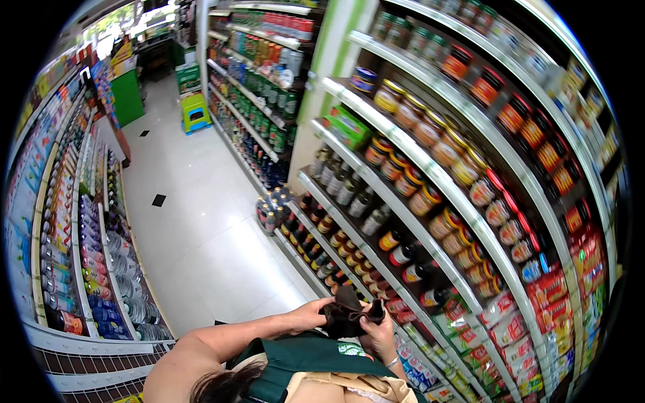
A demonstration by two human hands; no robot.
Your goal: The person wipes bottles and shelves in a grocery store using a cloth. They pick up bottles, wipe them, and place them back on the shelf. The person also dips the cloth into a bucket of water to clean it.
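Observation:
Both my hands are raised in front of a dark green apron [312, 360], close to the shelves on the right. A crumpled dark brown cloth [345, 315] is bunched between them. My left hand [310, 315] grips its left side, fingers partly hidden by the folds. My right hand [378, 332] pinches its right side, the thumb lying across the front. A folded edge of the cloth stands up above the fingers. A light band circles the right wrist.
Shelves of jars [436, 131], bottles [347, 191] and packets rise on the right. Bottled drinks [93, 247] line the left. Grouped bottles [272, 209] stand on the tiled floor [216, 221] by the shelf end. A green and yellow stool [195, 111] and a green counter [127, 95] stand farther back.

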